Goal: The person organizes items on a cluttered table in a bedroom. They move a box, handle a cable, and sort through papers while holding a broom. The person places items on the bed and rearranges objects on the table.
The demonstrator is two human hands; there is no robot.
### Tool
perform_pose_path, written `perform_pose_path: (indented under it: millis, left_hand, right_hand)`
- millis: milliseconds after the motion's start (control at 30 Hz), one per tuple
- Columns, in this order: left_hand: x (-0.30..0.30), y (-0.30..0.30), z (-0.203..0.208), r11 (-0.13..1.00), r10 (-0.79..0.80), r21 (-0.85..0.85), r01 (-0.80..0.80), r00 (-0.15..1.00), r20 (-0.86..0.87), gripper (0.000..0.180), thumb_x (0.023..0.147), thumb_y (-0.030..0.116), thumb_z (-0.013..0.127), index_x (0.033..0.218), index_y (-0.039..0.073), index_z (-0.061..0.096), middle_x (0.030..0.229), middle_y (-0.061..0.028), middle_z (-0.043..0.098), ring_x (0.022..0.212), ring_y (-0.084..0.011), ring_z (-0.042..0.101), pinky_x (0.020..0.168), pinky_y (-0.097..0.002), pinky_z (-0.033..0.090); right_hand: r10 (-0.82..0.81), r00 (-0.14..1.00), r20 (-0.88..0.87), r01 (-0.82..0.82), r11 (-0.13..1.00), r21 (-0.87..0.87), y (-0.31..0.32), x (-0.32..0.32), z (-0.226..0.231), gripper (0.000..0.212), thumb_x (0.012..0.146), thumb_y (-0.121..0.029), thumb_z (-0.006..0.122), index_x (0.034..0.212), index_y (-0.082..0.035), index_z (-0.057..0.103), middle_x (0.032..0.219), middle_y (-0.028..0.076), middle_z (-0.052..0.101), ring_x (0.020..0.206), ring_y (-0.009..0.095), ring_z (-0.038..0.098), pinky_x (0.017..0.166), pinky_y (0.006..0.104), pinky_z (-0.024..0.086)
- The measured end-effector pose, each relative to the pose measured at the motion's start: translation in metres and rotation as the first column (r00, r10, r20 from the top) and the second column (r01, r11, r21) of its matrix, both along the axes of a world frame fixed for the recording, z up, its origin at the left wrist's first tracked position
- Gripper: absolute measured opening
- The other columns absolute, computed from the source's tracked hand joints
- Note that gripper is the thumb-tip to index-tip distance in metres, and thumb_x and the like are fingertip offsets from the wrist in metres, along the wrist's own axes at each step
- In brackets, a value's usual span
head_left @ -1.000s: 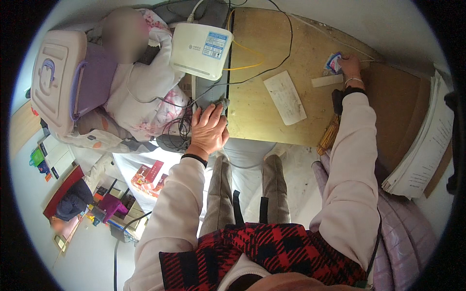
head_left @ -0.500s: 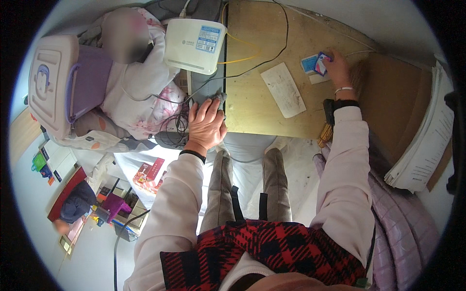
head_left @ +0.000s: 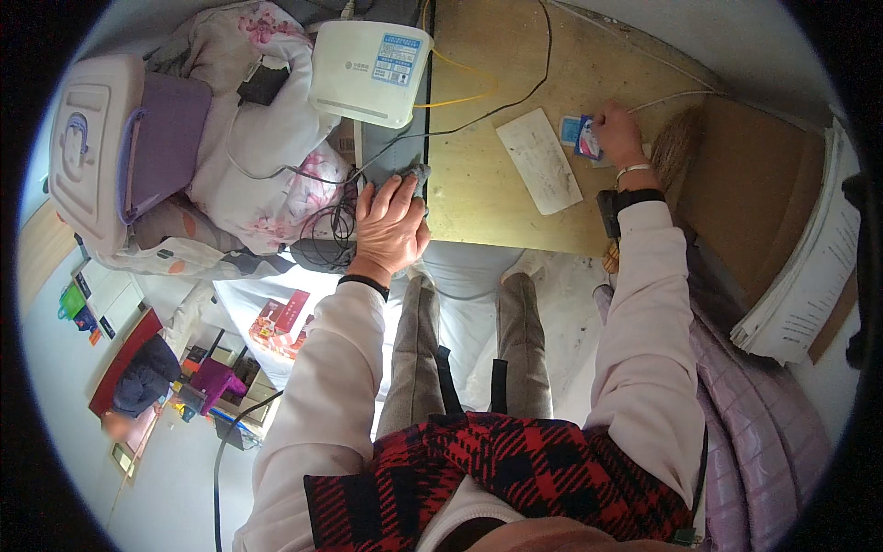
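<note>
My right hand (head_left: 618,135) is over the wooden board (head_left: 469,198), its fingers closed on a small blue, white and pink packet (head_left: 587,140). A light-blue card (head_left: 570,128) lies partly under that packet. To their left rests a stained white paper rectangle (head_left: 540,161). My left hand (head_left: 390,228) lies over a crumpled grey cloth (head_left: 419,175) at the grey strip left of the board, fingers bent on it. Most of the cloth is hidden beneath the palm. Coiled black cable (head_left: 329,225) sits beside this hand.
A white router (head_left: 371,75) with yellow and black cables stands beyond my left hand. Left of it are flowered fabric (head_left: 267,138), a black adapter (head_left: 263,83) and a purple bin (head_left: 170,133). Rightward are a straw broom (head_left: 678,147), cardboard (head_left: 754,202) and stacked papers (head_left: 798,253).
My right hand has shifted left and slightly nearer with the packet, which turned and now overlaps the light-blue card. My left hand stays on the cloth. The view has shifted a little.
</note>
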State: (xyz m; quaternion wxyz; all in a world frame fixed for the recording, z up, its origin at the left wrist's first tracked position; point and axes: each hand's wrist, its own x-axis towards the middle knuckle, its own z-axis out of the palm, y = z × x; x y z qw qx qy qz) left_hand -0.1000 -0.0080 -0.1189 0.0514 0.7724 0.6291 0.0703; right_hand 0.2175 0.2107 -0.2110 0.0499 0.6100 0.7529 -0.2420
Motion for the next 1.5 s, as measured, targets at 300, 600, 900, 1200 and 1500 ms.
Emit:
perform_pose_path:
  millis: [300,600,900,1200,1500]
  left_hand:
    - [-0.001,0.0,0.0,1.0,-0.023,-0.001,0.023,1.0,0.012,0.022,0.063,0.023,0.055,0.083,0.013,0.056,0.12,-0.0052,0.047,0.112,-0.0245,0.038,0.092,-0.0457,0.026]
    - [0.0,0.0,-0.001,1.0,-0.01,0.016,0.01,1.0,-0.004,0.02,0.062,0.024,0.057,0.078,0.013,0.054,0.12,-0.0025,0.047,0.113,-0.0213,0.038,0.093,-0.0447,0.027]
    - [0.0,0.0,-0.001,1.0,0.0,0.01,0.0,1.0,0.017,0.02,0.061,0.023,0.058,0.078,0.014,0.054,0.119,-0.0019,0.047,0.112,-0.0209,0.039,0.093,-0.0442,0.027]
    - [-0.001,-0.001,-0.001,1.0,-0.006,0.016,0.006,1.0,0.003,0.019,0.062,0.023,0.056,0.079,0.013,0.056,0.118,-0.003,0.048,0.112,-0.0224,0.039,0.093,-0.0443,0.026]
    - [0.0,0.001,-0.001,1.0,-0.006,0.025,0.006,1.0,0.009,0.018,0.061,0.023,0.058,0.076,0.013,0.054,0.119,-0.0018,0.048,0.112,-0.0209,0.039,0.092,-0.0445,0.027]
  right_hand:
    - [0.227,0.968,-0.111,-0.166,0.901,0.401,-0.052,-0.011,0.053,0.014,0.072,-0.007,0.056,0.084,-0.002,0.052,0.085,0.014,0.055,0.076,0.035,0.054,0.063,0.0417,0.045]
    - [-0.065,0.926,-0.371,0.137,0.976,0.171,-0.123,-0.005,0.054,0.03,0.075,-0.005,0.057,0.105,-0.002,0.052,0.093,0.014,0.056,0.081,0.027,0.057,0.071,0.0346,0.047]
    - [-0.46,0.783,-0.419,0.268,0.858,-0.439,-0.089,0.007,0.034,0.024,0.076,-0.007,0.06,0.099,-0.001,0.057,0.09,0.007,0.06,0.077,0.017,0.057,0.07,0.0266,0.046]
    - [0.1,0.988,-0.115,-0.087,0.99,0.111,-0.069,-0.054,0.023,0.042,0.066,-0.013,0.068,0.104,-0.005,0.052,0.1,0.017,0.054,0.093,0.035,0.053,0.08,0.0411,0.043]
    - [-0.034,0.997,-0.073,0.02,0.981,-0.192,-0.073,-0.073,0.047,0.024,0.072,-0.012,0.064,0.094,-0.003,0.057,0.099,0.017,0.057,0.088,0.03,0.057,0.077,0.0365,0.046]
